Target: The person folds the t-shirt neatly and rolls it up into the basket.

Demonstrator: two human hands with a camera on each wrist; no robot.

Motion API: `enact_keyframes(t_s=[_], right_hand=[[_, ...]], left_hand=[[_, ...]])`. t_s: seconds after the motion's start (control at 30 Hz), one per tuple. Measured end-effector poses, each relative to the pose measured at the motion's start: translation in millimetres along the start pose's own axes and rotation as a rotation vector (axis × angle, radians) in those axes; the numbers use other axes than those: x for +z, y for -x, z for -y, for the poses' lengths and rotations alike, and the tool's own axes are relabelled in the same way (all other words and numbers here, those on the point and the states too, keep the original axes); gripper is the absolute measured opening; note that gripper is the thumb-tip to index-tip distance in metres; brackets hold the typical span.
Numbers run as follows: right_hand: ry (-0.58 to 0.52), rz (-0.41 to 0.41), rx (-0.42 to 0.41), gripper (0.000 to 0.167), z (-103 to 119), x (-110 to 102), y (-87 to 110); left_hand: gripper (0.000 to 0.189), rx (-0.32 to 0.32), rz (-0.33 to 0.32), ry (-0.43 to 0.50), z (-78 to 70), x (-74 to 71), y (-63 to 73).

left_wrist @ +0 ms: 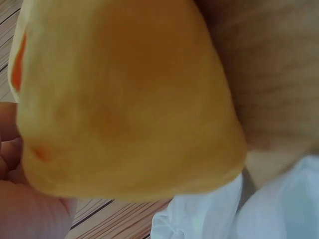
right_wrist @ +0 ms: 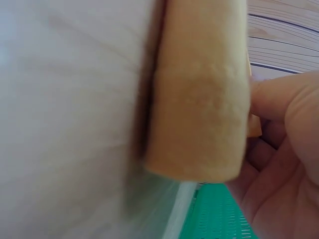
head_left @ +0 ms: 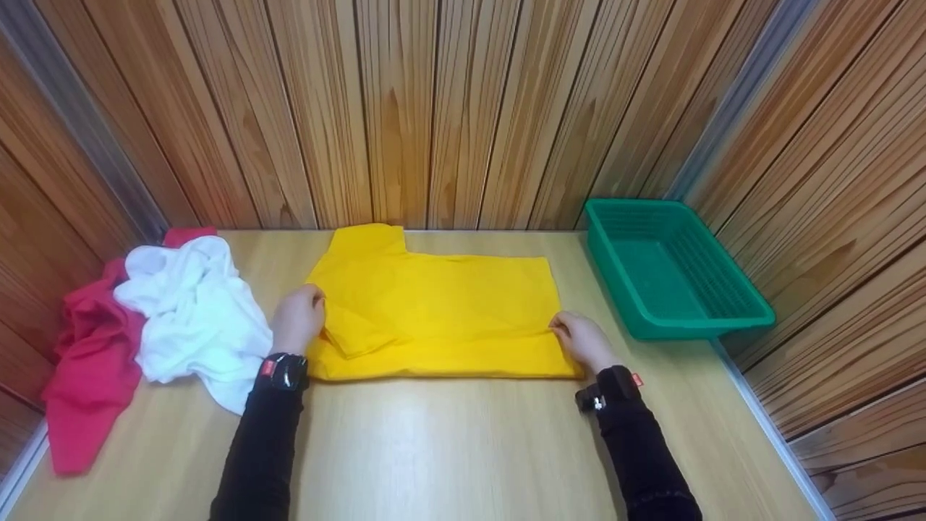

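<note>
A yellow T-shirt (head_left: 463,297) lies partly folded on the table, with a sleeve sticking out toward the wall at its upper left. My left hand (head_left: 298,318) pinches its left edge; in the left wrist view the cloth hides part of the left fingers (left_wrist: 9,154). At the opposite edge, my right hand (head_left: 584,339) pinches the fabric between thumb and fingers. The right wrist view shows a rounded fold of the yellow T-shirt (right_wrist: 199,99) beside the curled right hand (right_wrist: 284,144).
Left of the T-shirt lies a crumpled white cloth (head_left: 199,311), partly over a red cloth (head_left: 94,391). A green plastic basket (head_left: 636,304) stands at the right, near the wood-panelled wall (head_left: 470,108). Bare tabletop (head_left: 434,449) shows in front of the T-shirt.
</note>
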State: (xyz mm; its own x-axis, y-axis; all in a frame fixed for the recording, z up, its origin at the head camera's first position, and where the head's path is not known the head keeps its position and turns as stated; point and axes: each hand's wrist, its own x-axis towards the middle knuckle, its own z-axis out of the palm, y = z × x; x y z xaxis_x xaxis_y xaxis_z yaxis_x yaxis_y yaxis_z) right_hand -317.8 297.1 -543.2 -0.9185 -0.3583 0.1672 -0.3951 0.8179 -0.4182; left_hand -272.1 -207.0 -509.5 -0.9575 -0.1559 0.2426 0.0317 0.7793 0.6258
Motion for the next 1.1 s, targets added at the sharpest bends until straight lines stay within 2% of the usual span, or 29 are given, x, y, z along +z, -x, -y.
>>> enact_keyframes(t_s=[0.23,0.5,0.63,0.7,0.77,0.83,0.97,1.1], right_hand=[[0.021,0.02,0.047,0.005,3,-1,-3.2],[0.052,0.021,0.03,0.005,5,-1,-5.4],[0.055,-0.001,-0.002,0.005,2,1,-5.2],[0.054,-0.011,-0.009,0.005,1,2,-5.3],[0.056,-0.011,-0.015,0.005,1,2,-5.5],[0.056,-0.006,-0.009,0.005,1,2,-5.3],[0.047,0.012,0.012,0.004,2,1,-4.8],[0.041,0.02,0.015,0.004,2,1,-5.4]], left_hand=[[0.016,0.005,-0.018,0.009,4.9,12.1,-1.3],[0.031,-0.063,0.082,0.022,12.1,13.5,2.5],[0.035,-0.002,0.044,0.003,14.2,8.7,5.7],[0.032,0.038,0.011,-0.017,14.9,5.1,8.2],[0.026,0.045,0.003,-0.038,14.2,1.0,12.0],[0.019,0.037,0.013,-0.059,12.7,-3.0,16.9],[0.013,-0.004,0.079,-0.073,7.2,-7.2,29.0],[0.01,0.044,0.106,-0.108,5.5,-4.5,38.2]])
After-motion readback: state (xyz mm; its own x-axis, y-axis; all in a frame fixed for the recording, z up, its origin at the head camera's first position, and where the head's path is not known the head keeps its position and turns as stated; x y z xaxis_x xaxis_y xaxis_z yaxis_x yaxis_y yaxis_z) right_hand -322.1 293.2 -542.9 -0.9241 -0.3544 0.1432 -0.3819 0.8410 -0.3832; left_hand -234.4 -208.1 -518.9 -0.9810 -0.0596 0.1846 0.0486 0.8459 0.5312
